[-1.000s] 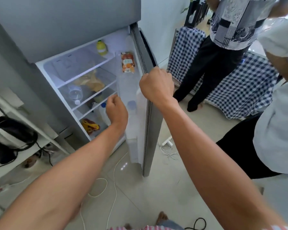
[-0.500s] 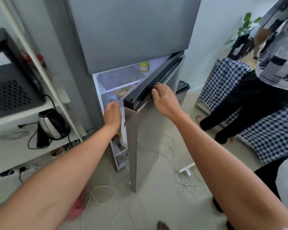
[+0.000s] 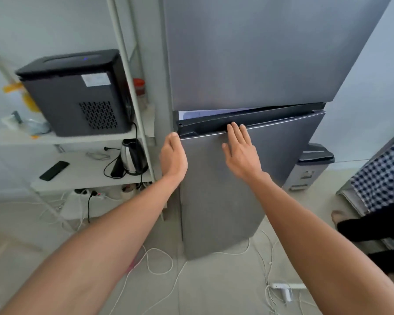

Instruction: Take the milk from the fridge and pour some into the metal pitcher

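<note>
Right now both hands are up at the fridge, at its lower door, which stands almost closed with only a thin bright slit showing along its top, just beyond the fingertips; the right hand lies flat against the door front, fingers straight and together, their tips at the dark handle strip along the door's top edge; the left hand is at the door's left corner, seen edge-on, fingers extended and relaxed, gripping nothing, its tips at the end of that strip; whether it truly touches the door I cannot tell; no milk or pitcher shows anywhere, so the milk's place cannot be told from here; to the left of the left hand stands a white rack; on its shelf above hand level sits a black box-shaped appliance with a vented side, and behind it a red-lidded jar; lower, level with the left wrist, a steel kettle stands with its black cord, and further left lies a black remote; below both forearms white cables trail over the pale floor; right of the right arm a grey bin stands beside the fridge, and further right is checked cloth.
</note>
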